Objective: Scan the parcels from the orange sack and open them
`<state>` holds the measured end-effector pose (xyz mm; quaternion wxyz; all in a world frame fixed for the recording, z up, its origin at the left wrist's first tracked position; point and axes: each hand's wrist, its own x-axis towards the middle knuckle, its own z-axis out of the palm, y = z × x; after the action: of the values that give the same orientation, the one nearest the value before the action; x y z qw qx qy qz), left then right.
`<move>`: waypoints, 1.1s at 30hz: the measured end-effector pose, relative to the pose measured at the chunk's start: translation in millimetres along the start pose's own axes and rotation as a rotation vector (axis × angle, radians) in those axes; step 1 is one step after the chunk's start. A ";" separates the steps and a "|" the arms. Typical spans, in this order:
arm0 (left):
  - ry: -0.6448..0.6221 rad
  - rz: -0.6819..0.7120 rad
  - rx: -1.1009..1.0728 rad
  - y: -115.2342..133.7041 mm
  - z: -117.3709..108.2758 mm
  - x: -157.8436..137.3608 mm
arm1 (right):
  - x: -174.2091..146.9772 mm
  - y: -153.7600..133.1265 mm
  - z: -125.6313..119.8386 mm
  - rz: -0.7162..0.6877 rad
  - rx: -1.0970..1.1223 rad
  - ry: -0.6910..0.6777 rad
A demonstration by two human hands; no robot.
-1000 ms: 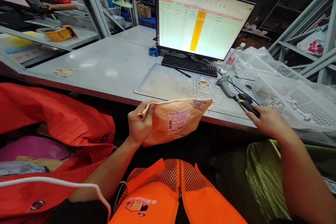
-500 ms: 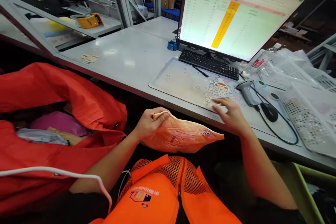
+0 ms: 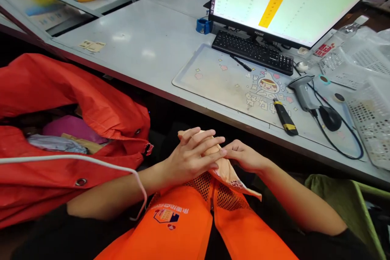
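Note:
A crumpled pale-orange mailing envelope (image 3: pixel 227 170) is held above my lap, one printed corner pointing down to the right. My left hand (image 3: pixel 193 156) lies across its upper part, fingers stretched and slightly spread; its thumb is hidden. My right hand (image 3: pixel 243 155) pinches the envelope's right edge with bent fingers, close to the left fingertips. The two hands hide much of the envelope, so its opening cannot be made out. Beyond my right hand, a black and yellow utility knife (image 3: pixel 284 117) rests on the cartoon desk mat (image 3: pixel 210 77).
A barcode scanner (image 3: pixel 304 91) and mouse (image 3: pixel 330 118) sit right of the knife, near white perforated baskets (image 3: pixel 370 118). Behind the mat stand a keyboard (image 3: pixel 252 50) and monitor (image 3: pixel 292 4). A red bag (image 3: pixel 70 93) with parcels gapes at left; a green bin (image 3: pixel 338 199) is lower right.
My right hand has come down from the mat's front edge to the envelope. My left hand has shifted from pinching its top edge to lying across it. The knife now shows on the mat.

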<state>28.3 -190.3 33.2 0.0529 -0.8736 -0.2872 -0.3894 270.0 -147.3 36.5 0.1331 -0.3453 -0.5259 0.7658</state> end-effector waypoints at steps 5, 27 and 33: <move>0.012 0.045 -0.085 -17.1 21.5 -8.6 | 4.4 34.4 8.6 -0.017 0.217 0.154; -0.333 0.318 -0.329 -17.7 -60.9 40.7 | -91.9 -25.8 -41.1 -0.346 -1.060 1.061; -0.559 0.276 -0.095 -20.0 -48.7 45.9 | -72.7 -32.8 -25.2 -0.304 -0.594 0.748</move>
<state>10.2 -168.0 96.9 -0.0165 -0.9790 -0.1508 -0.1361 334.4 -157.1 88.9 0.3186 -0.5384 -0.6820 0.3788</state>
